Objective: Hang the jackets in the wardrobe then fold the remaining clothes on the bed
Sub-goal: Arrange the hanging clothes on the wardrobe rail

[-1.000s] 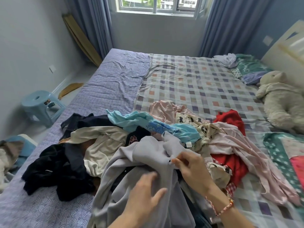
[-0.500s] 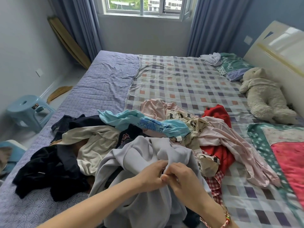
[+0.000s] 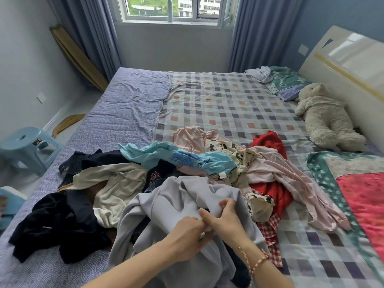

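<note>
A pale lilac-grey garment (image 3: 166,204) lies bunched at the near edge of the bed, on top of a pile of clothes. My left hand (image 3: 187,235) and my right hand (image 3: 224,219) meet at its middle, and both pinch a fold of its fabric. Behind it lie a cream garment (image 3: 116,183), black clothes (image 3: 52,221), a light blue top (image 3: 176,156), pink clothes (image 3: 276,169), a cartoon-print piece (image 3: 228,148) and a red garment (image 3: 268,140). No wardrobe is in view.
The bed (image 3: 228,104) has a checked sheet and a purple sheet (image 3: 124,113). A plush bear (image 3: 326,117) and pillows (image 3: 284,84) lie by the headboard (image 3: 342,59) at right. A quilt (image 3: 357,194) is at near right. A blue stool (image 3: 27,146) stands on the floor left.
My left hand has come up from below the garment to join my right hand, and both now pinch the same fold. My view has tilted up a little.
</note>
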`<state>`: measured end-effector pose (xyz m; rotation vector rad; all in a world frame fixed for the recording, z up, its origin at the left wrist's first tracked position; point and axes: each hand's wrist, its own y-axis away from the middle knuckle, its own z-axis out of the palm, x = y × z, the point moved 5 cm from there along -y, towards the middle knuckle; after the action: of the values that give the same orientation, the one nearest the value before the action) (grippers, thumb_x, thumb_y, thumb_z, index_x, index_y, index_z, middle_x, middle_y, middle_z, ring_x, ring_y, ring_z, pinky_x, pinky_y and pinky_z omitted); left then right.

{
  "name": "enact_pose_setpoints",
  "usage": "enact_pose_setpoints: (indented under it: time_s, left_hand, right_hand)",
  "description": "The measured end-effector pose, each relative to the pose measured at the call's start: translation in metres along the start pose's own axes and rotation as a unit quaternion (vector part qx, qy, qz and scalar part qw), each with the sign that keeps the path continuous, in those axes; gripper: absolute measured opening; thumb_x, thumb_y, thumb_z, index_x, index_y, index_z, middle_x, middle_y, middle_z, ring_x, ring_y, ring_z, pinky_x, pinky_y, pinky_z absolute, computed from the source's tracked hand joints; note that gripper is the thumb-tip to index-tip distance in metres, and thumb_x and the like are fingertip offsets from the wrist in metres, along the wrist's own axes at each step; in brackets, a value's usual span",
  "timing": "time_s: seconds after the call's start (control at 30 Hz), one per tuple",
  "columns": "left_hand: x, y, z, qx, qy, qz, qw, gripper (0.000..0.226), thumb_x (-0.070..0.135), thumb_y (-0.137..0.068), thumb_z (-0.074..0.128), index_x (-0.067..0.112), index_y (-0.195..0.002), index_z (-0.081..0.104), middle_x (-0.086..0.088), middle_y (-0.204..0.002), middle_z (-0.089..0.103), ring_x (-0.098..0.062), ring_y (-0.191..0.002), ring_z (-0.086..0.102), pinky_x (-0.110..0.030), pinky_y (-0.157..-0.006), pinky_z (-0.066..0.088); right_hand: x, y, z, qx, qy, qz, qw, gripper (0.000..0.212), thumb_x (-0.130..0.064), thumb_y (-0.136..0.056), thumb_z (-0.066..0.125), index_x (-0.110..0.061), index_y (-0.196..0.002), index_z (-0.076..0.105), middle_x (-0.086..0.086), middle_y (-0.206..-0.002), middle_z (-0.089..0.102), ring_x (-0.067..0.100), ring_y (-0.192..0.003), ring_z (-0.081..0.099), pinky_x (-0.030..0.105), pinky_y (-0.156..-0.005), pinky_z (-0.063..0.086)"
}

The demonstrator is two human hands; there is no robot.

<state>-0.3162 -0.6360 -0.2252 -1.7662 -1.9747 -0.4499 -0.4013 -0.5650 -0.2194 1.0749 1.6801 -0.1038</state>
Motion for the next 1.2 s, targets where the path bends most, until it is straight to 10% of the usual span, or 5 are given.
enact_pose_setpoints:
  time_s: [0.27,0.33,0.5,0.9,1.2]
  left_hand:
    - [-0.001,0.018,0.024,-0.066,-0.167,0.038,0.983,0.028,0.042,-0.069,0.036,0.026,-0.088,0.049,0.013,-0.051,0.055,-0.006,-0.038,0.049,-0.019,-0.043,0.021]
    - [-0.001,0.022,0.014,-0.042,-0.177,0.033,0.983,0.016,0.038,-0.072,0.038,0.024,-0.076,0.046,0.011,-0.046,0.052,-0.008,-0.037,0.049,-0.02,-0.042,0.019]
    - [-0.005,0.025,0.002,0.023,-0.231,0.015,0.973,0.047,0.043,-0.097,0.021,0.029,-0.063,0.05,0.016,-0.046,0.054,-0.004,-0.045,0.053,-0.017,-0.042,0.018]
    - [-0.016,0.02,-0.02,0.102,0.437,-0.22,0.866,0.034,0.03,-0.09,0.058,0.008,-0.064,0.057,0.008,-0.057,0.057,-0.004,-0.058,0.05,-0.015,-0.056,0.039]
    - [-0.036,0.031,-0.01,0.04,0.326,-0.244,0.912,0.031,0.024,-0.093,0.056,0.017,-0.063,0.053,0.008,-0.059,0.057,0.001,-0.057,0.049,-0.019,-0.061,0.039]
  right_hand:
    - [0.022,-0.023,-0.008,0.033,0.3,0.026,0.953,0.032,-0.018,-0.087,0.051,-0.009,-0.117,0.054,0.016,-0.118,0.052,0.031,-0.108,0.053,0.035,-0.087,0.046]
    - [0.033,-0.022,-0.019,0.059,-0.023,0.074,0.995,0.021,-0.013,-0.087,0.057,-0.001,-0.103,0.066,0.017,-0.091,0.064,0.028,-0.083,0.061,0.041,-0.083,0.053]
    - [0.034,-0.007,-0.024,-0.029,-0.571,0.143,0.808,0.034,-0.015,-0.089,0.054,-0.004,-0.065,0.076,0.015,-0.075,0.071,0.022,-0.065,0.07,0.041,-0.071,0.055]
    - [0.015,0.035,0.011,-0.032,-0.105,-0.141,0.984,0.028,-0.009,-0.088,0.062,-0.03,-0.104,0.055,0.003,-0.107,0.063,0.003,-0.095,0.061,0.014,-0.084,0.047]
    - [0.033,0.024,0.039,-0.128,-0.038,-0.074,0.988,0.023,-0.019,-0.077,0.073,-0.016,-0.082,0.051,-0.006,-0.075,0.056,-0.003,-0.062,0.048,0.014,-0.061,0.041]
